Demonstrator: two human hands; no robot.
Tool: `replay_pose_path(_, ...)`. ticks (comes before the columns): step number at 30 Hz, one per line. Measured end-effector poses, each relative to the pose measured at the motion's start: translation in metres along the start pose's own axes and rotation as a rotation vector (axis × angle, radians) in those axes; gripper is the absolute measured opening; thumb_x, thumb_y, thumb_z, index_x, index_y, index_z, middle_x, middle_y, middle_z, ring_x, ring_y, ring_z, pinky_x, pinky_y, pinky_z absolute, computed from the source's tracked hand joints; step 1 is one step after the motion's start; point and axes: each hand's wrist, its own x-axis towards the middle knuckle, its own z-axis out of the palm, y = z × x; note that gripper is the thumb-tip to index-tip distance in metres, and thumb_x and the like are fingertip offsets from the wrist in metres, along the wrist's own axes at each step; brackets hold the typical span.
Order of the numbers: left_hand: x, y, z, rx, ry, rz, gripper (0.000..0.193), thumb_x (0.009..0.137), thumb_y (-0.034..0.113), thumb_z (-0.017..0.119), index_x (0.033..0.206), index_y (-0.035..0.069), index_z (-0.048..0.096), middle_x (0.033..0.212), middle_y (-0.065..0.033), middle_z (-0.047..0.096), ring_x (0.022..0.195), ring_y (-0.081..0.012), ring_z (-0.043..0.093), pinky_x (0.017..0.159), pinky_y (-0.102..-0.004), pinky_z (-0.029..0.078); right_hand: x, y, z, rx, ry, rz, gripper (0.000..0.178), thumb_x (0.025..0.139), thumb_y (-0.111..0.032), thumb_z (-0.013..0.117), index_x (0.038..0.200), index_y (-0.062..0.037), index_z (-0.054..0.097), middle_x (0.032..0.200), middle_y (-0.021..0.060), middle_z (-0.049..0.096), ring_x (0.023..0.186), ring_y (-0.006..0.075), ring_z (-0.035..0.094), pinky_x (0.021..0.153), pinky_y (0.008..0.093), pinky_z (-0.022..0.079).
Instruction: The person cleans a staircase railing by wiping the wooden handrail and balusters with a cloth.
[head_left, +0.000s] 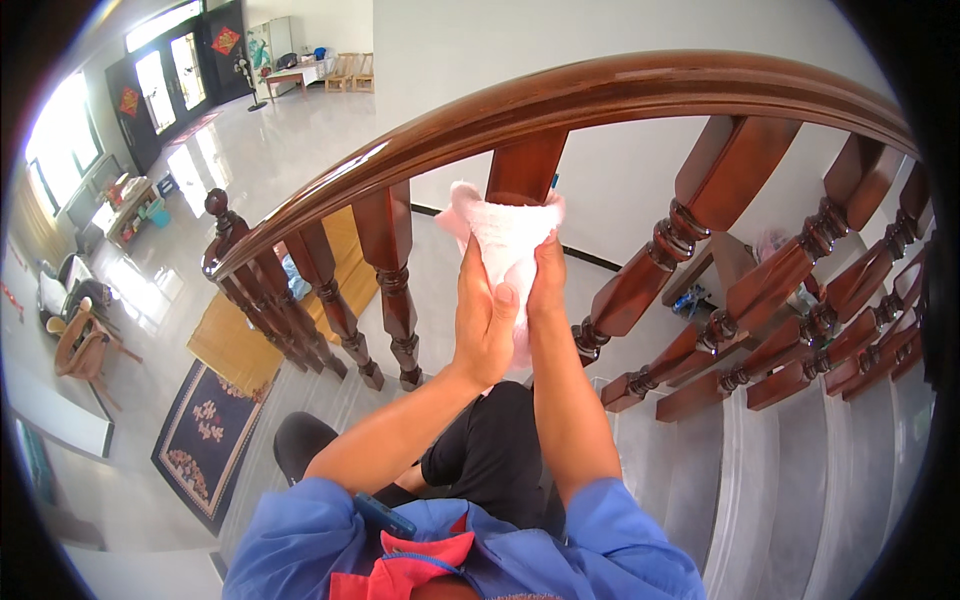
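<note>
A pale pink cloth [505,232] is wrapped round a dark reddish-brown wooden baluster [528,168], a little below the handrail [600,88]. My left hand [484,328] presses the cloth from the left, its thumb up along the front. From the right, my right hand [547,278] grips the same cloth. Both hands are closed on it, and the fingertips are partly hidden behind the fabric. The lower part of this baluster is hidden by the cloth and my hands.
Other turned balusters [397,270] stand on both sides. Grey stairs [750,480] rise on the right. Beyond the railing lie a yellow-brown sheet [235,345] and a dark floral rug [208,430]. A wooden chair [88,350] stands at the far left.
</note>
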Motion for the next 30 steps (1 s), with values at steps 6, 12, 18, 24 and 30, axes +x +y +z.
replay_pose_path(6,0.009,-0.062,-0.041,-0.152,0.147,-0.419,0.06,0.112,0.045,0.034,0.145,-0.003,0.046,0.135,-0.0138,0.06,0.122,-0.0198,0.058,0.104,-0.0354,0.046,-0.021,0.018,0.047,-0.441,0.279,-0.182,0.093,0.099,-0.062,0.055,0.155,0.0054,0.023,0.144,0.016,0.051,0.129,0.0254,0.053,0.11,0.0372,0.042)
replay_pose_path(12,0.001,-0.059,-0.044,0.081,0.191,-0.338,0.052,0.112,0.039,0.036,0.132,-0.004,0.059,0.114,-0.0136,0.07,0.104,-0.0207,0.065,0.092,-0.035,0.051,-0.025,0.024,0.051,-0.673,0.329,-0.249,0.086,0.096,-0.043,0.069,0.153,0.0062,0.027,0.14,0.0162,0.053,0.126,0.0262,0.055,0.107,0.0364,0.043)
replay_pose_path(18,-0.057,-0.07,-0.054,0.272,0.192,-0.388,0.052,0.112,0.04,0.038,0.127,-0.005,0.06,0.11,-0.0149,0.071,0.1,-0.0213,0.065,0.088,-0.0338,0.05,-0.058,0.05,0.008,-0.553,0.258,-0.039,0.075,0.095,-0.037,0.068,0.148,0.0048,0.036,0.134,0.0172,0.057,0.122,0.0248,0.057,0.104,0.0373,0.045)
replay_pose_path(24,-0.118,-0.121,-0.101,0.207,0.088,-0.716,0.056,0.112,0.042,0.039,0.13,-0.007,0.059,0.121,-0.0155,0.068,0.111,-0.0201,0.061,0.098,-0.032,0.046,-0.117,0.092,0.013,-0.86,0.415,-0.034,0.072,0.092,-0.028,0.066,0.148,0.006,0.035,0.143,0.0203,0.047,0.133,0.0306,0.048,0.113,0.0429,0.037)
replay_pose_path(30,-0.159,-0.127,-0.072,-0.108,0.235,-0.652,0.053,0.114,0.037,0.034,0.148,-0.002,0.045,0.139,-0.0153,0.057,0.126,-0.0194,0.054,0.107,-0.0319,0.041,-0.115,0.09,-0.05,-0.223,0.248,0.275,0.088,0.063,-0.003,0.057,0.148,-0.0019,0.039,0.134,0.0123,0.057,0.127,0.0249,0.056,0.111,0.0352,0.041)
